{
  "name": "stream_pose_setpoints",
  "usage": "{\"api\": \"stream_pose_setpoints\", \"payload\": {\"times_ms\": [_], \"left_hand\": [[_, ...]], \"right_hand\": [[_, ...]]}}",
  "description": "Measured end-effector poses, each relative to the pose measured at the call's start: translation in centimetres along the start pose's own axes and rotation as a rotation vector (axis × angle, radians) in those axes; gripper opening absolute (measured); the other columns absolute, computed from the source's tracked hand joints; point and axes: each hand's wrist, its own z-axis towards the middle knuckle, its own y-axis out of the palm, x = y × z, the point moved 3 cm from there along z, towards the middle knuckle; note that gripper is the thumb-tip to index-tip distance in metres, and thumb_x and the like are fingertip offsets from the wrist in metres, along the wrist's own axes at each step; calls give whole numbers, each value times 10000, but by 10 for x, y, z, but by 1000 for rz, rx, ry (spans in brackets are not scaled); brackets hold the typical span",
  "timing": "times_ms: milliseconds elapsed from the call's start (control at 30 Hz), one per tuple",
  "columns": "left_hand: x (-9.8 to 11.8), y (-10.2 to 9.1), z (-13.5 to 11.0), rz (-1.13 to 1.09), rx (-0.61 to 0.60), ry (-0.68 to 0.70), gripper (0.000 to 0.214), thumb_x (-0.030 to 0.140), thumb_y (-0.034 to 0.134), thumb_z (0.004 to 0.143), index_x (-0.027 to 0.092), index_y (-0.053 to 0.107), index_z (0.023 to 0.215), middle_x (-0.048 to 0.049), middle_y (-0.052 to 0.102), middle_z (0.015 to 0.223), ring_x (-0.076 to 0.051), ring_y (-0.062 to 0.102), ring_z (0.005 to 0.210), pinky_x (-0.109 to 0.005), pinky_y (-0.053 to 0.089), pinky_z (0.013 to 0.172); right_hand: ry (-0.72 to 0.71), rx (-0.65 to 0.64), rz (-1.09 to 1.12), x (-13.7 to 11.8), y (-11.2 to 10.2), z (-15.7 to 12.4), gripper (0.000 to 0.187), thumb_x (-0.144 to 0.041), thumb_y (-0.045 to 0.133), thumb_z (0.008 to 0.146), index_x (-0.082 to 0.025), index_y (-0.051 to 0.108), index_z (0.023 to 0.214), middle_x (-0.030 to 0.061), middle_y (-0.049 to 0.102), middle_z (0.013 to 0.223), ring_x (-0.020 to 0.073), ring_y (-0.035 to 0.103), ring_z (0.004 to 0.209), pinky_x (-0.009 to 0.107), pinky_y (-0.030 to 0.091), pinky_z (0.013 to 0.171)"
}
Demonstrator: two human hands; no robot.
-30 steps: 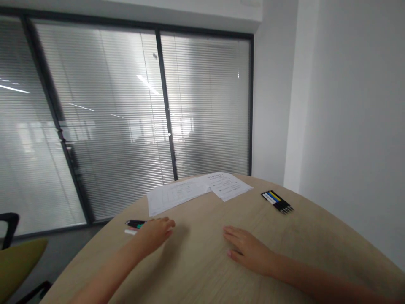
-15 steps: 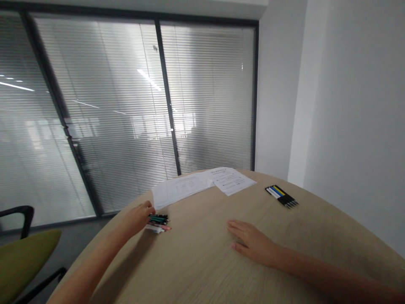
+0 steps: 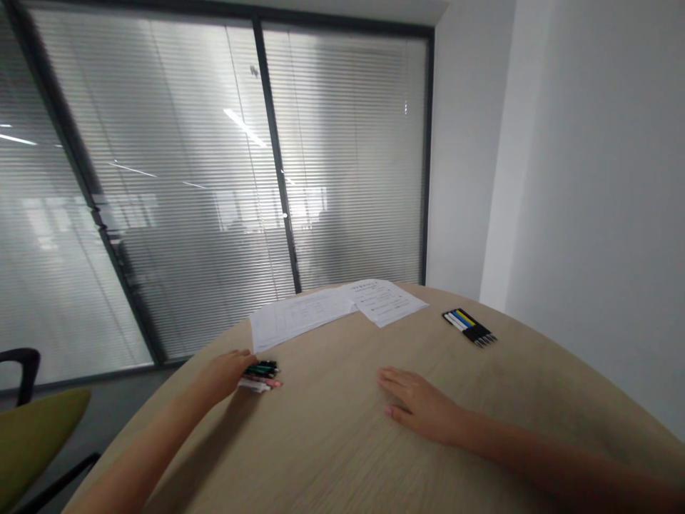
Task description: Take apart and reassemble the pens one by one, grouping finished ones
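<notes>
At the left of the table, my left hand (image 3: 227,375) rests against a small bundle of dark and green pens (image 3: 263,368), with its fingers stretched over their near ends. Beside them, on the side nearer me, lie pink and white pens (image 3: 260,385). Part of the bundle is hidden under the fingers. My right hand (image 3: 422,407) lies palm down on the tabletop, fingers extended, with nothing in it. Farther right, a neat row of black-ended pens (image 3: 469,328) with white, blue and yellow parts lies side by side.
Printed paper sheets (image 3: 305,314) overlap near the far edge of the round wooden table (image 3: 321,442). A green chair (image 3: 40,442) with black armrests stands at the left. Behind the table are glass panels with blinds (image 3: 187,178) and a white wall (image 3: 594,178).
My left hand's fingers have lowered and flattened over the pens. My right hand stays flat on the table. The whole view has shifted slightly.
</notes>
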Motion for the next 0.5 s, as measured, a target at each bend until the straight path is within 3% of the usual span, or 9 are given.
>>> {"api": "stream_pose_setpoints", "payload": {"times_ms": [333, 500], "left_hand": [[3, -1, 2, 129, -17, -32, 310, 61, 370, 750, 162, 624, 896, -121, 626, 915, -260, 583, 886, -351, 421, 769], [0, 2, 4, 141, -3, -59, 380, 32, 363, 733, 150, 564, 1033, -120, 613, 1000, -253, 567, 942, -341, 415, 794]], "right_hand": [[-4, 8, 21, -2, -2, 0, 477, -364, 380, 829, -100, 451, 1219, 131, 388, 1311, 206, 330, 1213, 366, 257, 1009], [-3, 7, 27, -3, -3, 0, 464, -353, 398, 821, -112, 457, 1213, 129, 387, 1313, 206, 333, 1212, 365, 263, 1005]]}}
